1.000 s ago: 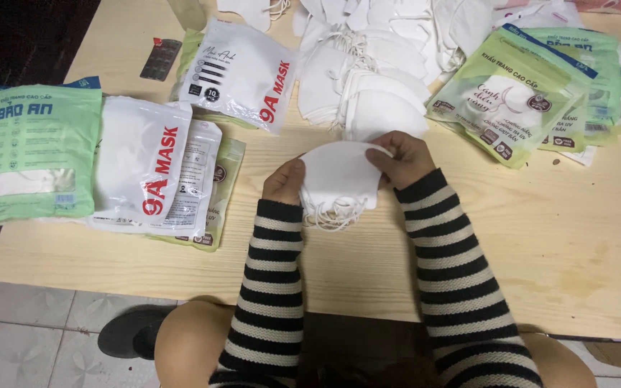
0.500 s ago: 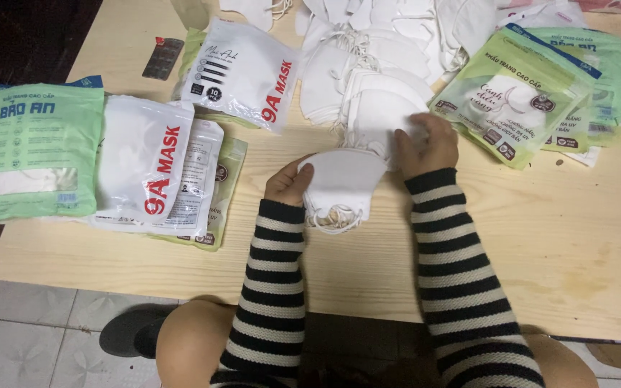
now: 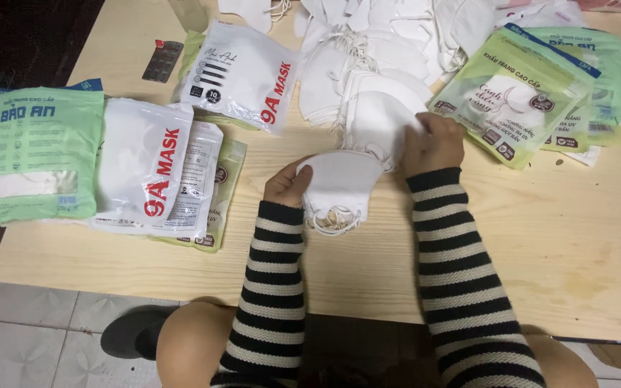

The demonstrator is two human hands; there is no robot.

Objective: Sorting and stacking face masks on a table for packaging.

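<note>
- Head view: left hand grip pinched on white mask stack, low over tabletop;
- right hand grip closed on loose mask from white pile;
- sealed packets lying left.

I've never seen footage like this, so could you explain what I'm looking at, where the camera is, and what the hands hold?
No machine here: a person wears a camera on the head, looking down at their own hands in striped sleeves. The left hand holds a small stack of white masks over a wooden table. The right hand reaches to a pile of loose white masks behind it. Left lie white packets and a green packet; right lie more green packets.
</note>
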